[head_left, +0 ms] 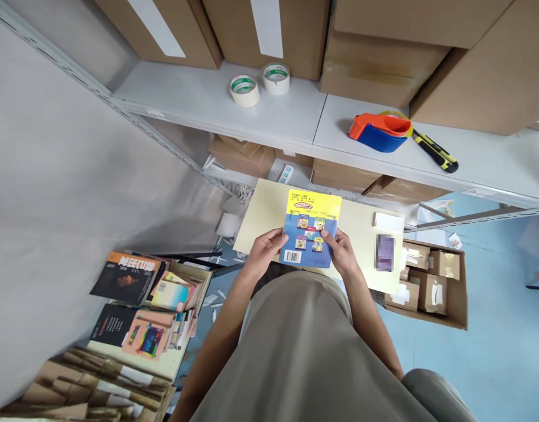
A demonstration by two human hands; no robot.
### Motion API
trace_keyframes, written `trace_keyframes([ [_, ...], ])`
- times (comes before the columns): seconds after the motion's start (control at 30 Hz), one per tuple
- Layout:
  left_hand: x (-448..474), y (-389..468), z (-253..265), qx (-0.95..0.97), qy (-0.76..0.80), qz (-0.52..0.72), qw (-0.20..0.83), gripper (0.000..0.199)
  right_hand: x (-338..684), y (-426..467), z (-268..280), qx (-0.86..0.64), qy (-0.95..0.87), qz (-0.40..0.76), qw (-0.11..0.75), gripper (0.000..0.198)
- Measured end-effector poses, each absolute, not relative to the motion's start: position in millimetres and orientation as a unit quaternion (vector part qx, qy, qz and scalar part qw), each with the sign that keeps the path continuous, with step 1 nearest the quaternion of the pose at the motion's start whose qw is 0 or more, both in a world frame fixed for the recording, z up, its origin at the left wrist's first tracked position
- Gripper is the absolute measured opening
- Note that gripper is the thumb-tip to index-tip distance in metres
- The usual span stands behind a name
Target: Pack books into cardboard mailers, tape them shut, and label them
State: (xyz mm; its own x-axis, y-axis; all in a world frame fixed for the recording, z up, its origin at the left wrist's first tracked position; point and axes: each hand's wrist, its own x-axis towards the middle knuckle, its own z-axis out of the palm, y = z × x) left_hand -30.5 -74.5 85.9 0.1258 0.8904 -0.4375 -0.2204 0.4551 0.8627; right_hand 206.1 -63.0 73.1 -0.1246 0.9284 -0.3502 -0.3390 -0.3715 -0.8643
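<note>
left hand [265,251] and right hand [342,251] flank the book [311,233].

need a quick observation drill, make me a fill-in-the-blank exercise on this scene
The left hand and right hand hold a book whose top band is ____.
The tape dispenser has a body in orange and ____.
The utility knife beside it is yellow and ____.
On the shelf sit ____ rolls of white tape.
Missing words: yellow; blue; black; two.

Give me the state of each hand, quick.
Left hand: closed, holding the left edge of the book.
Right hand: closed, holding the same book's right edge.
</note>
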Motion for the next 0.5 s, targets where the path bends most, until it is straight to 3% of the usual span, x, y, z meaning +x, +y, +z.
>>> trace_keyframes([
  [0.37,-16.7,-79.1,88.1,0.358,0.537,0.45,0.617,0.059,210.7,-56.8,61.1,-0.507,-0.398,0.638,0.421,0.065],
  [0.5,-8.7,-77.3,80.5,0.383,0.566,0.464,0.564,0.058,200.5,-51.7,52.5,-0.576,-0.435,0.527,0.448,0.077],
])
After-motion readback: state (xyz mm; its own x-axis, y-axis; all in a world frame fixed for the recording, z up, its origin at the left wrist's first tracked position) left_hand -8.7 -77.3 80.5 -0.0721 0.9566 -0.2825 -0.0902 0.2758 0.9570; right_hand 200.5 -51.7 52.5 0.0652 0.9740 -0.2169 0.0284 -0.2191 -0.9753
